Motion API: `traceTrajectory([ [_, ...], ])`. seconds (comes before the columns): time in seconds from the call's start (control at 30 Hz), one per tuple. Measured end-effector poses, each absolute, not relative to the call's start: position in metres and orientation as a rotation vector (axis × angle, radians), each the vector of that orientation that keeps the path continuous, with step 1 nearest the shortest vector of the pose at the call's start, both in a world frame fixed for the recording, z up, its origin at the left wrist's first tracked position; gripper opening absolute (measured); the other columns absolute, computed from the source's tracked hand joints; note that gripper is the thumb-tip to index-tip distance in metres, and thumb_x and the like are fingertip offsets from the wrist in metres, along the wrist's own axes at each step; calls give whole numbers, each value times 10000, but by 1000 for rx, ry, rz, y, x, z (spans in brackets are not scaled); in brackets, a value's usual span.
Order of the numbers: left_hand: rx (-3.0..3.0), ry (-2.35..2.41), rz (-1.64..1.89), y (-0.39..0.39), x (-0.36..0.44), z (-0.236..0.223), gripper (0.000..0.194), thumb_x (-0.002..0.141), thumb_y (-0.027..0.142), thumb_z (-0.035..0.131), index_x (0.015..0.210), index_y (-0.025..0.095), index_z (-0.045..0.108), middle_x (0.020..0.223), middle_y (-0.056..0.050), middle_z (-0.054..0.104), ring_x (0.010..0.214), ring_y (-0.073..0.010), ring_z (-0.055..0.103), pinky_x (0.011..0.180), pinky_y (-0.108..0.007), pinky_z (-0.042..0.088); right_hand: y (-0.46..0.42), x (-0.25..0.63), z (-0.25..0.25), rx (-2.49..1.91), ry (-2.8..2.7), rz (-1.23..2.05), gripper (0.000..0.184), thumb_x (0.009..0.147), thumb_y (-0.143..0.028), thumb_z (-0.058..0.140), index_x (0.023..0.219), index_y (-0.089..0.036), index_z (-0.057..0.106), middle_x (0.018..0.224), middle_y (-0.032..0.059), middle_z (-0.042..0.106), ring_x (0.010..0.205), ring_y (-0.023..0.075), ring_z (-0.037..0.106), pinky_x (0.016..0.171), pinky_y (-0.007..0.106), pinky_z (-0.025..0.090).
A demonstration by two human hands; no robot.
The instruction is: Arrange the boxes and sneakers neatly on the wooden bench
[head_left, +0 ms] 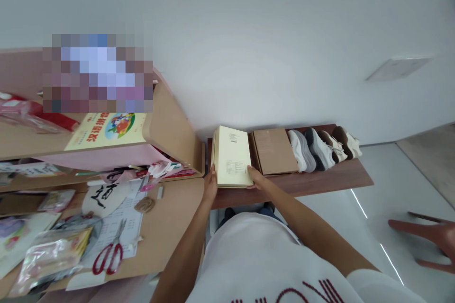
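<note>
A thick stack of what look like cream-coloured books [233, 151] lies on the dark wooden bench [277, 183] against the wall. Small dark print shows on its top cover. My left hand [210, 184] grips its lower left edge, fingers partly hidden beneath and along the side. At the lower right corner, my right hand [256, 178] holds it with the thumb over the edge. Just right of the stack sits a flat brown cardboard box [276, 151], apart from my fingers.
White and grey shoes [320, 149] stand in a row at the bench's right. Left is a desk [170, 213] with red-handled scissors [110, 253], papers and plastic packets. Its shelf holds a yellow book [110, 128]. A reddish-brown chair or stool [426, 234] stands at far right.
</note>
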State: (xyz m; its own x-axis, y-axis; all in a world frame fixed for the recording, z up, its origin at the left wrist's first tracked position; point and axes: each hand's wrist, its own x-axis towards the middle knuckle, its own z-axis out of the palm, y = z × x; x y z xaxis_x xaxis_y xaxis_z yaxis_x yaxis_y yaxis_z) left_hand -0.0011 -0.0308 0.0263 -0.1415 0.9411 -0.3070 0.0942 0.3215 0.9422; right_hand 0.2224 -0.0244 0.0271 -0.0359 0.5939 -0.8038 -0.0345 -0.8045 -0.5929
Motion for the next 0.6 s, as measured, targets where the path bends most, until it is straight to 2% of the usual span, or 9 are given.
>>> traceTrajectory([
  [0.13, 970, 1663, 1016, -32, 3, 32, 741, 902, 482, 569, 1524, 180, 304, 1589, -108, 287, 1476, -223, 235, 1200, -332, 195, -25, 216, 27, -1904, -747, 1762, 645, 970, -606, 227, 1512, -261, 171, 1429, 170, 488, 1099, 275, 639, 901, 564, 510],
  [0.2, 876, 1709, 996, -32, 5, 35, 720, 886, 480, 598, 1485, 148, 377, 1552, -140, 359, 1448, -244, 310, 1181, -337, 252, -23, 212, 27, -1961, -889, 1661, 732, 966, -604, 231, 1551, -213, 29, 1525, 207, 362, 1245, 296, 556, 992, 567, 453],
  [0.23, 842, 1704, 987, -32, 6, 37, 675, 879, 478, 611, 1437, 134, 450, 1502, -153, 439, 1414, -259, 377, 1162, -345, 296, -22, 211, 26, -1982, -946, 1615, 774, 963, -603, 247, 1556, -178, -10, 1566, 220, 280, 1338, 303, 469, 1062, 559, 391],
  [0.3, 793, 1654, 991, -32, 9, 39, 571, 859, 477, 641, 1309, 130, 583, 1358, -157, 593, 1304, -275, 520, 1102, -361, 389, -19, 208, 25, -2005, -1017, 1554, 827, 953, -602, 294, 1560, -124, 0, 1615, 214, 139, 1476, 299, 234, 1172, 523, 224],
  [0.37, 751, 1584, 1015, -33, 13, 41, 503, 830, 478, 677, 1204, 142, 655, 1237, -144, 675, 1196, -270, 608, 1041, -367, 455, -17, 204, 25, -1999, -1062, 1537, 822, 948, -603, 319, 1564, -120, 67, 1633, 179, 80, 1514, 283, 54, 1207, 498, 102],
  [0.47, 689, 1507, 1064, -34, 21, 43, 483, 792, 477, 719, 1150, 156, 682, 1189, -131, 700, 1142, -260, 641, 1006, -378, 489, -15, 199, 27, -1973, -1124, 1540, 800, 950, -614, 289, 1567, -137, 109, 1641, 139, 57, 1516, 260, -14, 1215, 472, 50],
  [0.6, 656, 1406, 1121, -34, 30, 45, 548, 773, 476, 740, 1223, 177, 648, 1225, -123, 684, 1156, -262, 634, 1009, -400, 490, -15, 194, 35, -1893, -1199, 1574, 880, 925, -694, 231, 1570, -128, 36, 1643, 125, 4, 1513, 226, -66, 1217, 422, 18],
])
